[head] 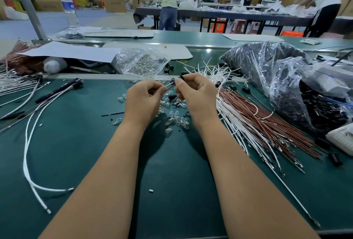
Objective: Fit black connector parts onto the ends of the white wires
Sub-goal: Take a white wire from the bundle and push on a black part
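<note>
Two bare hands meet above the middle of the green table [80,154], and the step in hand looks like the fitting itself: a wire end and a black connector part are being brought together.

Starting at the left, a few long white wires [28,143] trail loose across the table, apart from the work. The left hand [142,97] is raised off the surface, wrist low, fingers curled in a tight pinch on the near end of a thin wire [169,87] that bridges the small gap between the hands. I cannot tell from here whether that short stretch is white or merely pale and shiny. Under and between the hands lies a scatter of small clear glass bulbs [174,117].

The right hand [197,95] faces the left one at the same height, thumb and fingers closed narrowly around a black connector part [181,77], which pokes out above the knuckles. A second small black piece [172,80] sits at the wire just beside the thumb.

My guess is that the next move calls for a straight push along the wire's line, both grips firm, until the part seats.

Further right, the stock of white wires [235,124] lies fanned beside brown wires [267,124], with clear bags of black parts [263,63] beyond them.
</note>
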The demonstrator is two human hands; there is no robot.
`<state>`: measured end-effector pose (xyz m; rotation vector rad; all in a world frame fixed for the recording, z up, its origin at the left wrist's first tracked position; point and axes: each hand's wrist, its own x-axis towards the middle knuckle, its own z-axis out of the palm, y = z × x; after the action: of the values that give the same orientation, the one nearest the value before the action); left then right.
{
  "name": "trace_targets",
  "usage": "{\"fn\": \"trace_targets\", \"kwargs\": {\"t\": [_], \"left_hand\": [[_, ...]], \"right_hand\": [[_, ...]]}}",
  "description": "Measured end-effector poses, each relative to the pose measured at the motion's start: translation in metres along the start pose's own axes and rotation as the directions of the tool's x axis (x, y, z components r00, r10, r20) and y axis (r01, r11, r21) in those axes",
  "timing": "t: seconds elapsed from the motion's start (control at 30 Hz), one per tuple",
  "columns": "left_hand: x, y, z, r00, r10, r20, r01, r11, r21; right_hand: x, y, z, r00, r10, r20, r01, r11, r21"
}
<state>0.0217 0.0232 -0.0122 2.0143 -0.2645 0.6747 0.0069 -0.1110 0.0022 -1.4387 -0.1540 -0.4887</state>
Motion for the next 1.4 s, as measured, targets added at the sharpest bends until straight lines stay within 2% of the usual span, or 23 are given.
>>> {"fn": "trace_targets", "kwargs": {"t": [0.17,0.27,0.33,0.5,0.63,0.73,1.0,1.13,1.4], "left_hand": [[-0.001,0.008,0.002,0.992,0.076,0.099,-0.061,0.987,-0.146],[0.0,0.011,0.0,0.998,-0.002,0.063,0.024,0.938,-0.345],[0.001,0.012,-0.001,0.998,-0.05,0.043,0.064,0.906,-0.419],[0.001,0.014,-0.003,0.996,-0.035,0.084,0.071,0.882,-0.467],[0.001,0.014,-0.004,0.988,-0.049,0.143,0.109,0.889,-0.444],[0.0,0.013,-0.003,0.974,-0.107,0.202,0.183,0.895,-0.407],[0.0,0.007,0.0,0.958,-0.181,0.224,0.241,0.93,-0.278],[-0.001,0.005,0.0,0.959,-0.173,0.226,0.22,0.954,-0.202],[-0.002,0.005,0.0,0.964,-0.149,0.219,0.187,0.968,-0.167]], "right_hand": [[-0.003,0.0,0.007,0.988,-0.121,0.092,0.136,0.974,-0.18],[-0.005,0.0,0.01,0.98,-0.138,0.146,0.164,0.969,-0.187],[-0.006,0.001,0.01,0.975,-0.135,0.174,0.168,0.966,-0.195],[-0.004,0.001,0.007,0.984,-0.152,0.097,0.173,0.949,-0.262],[-0.001,-0.003,0.001,0.991,-0.13,0.011,0.129,0.966,-0.224],[0.0,-0.004,-0.002,0.999,-0.048,-0.022,0.045,0.991,-0.124],[0.003,-0.004,-0.005,0.991,0.137,-0.001,-0.136,0.987,0.09],[0.003,-0.002,-0.006,0.991,0.135,0.003,-0.135,0.989,0.063],[0.003,0.001,-0.007,0.995,0.095,0.003,-0.095,0.993,-0.067]]}}
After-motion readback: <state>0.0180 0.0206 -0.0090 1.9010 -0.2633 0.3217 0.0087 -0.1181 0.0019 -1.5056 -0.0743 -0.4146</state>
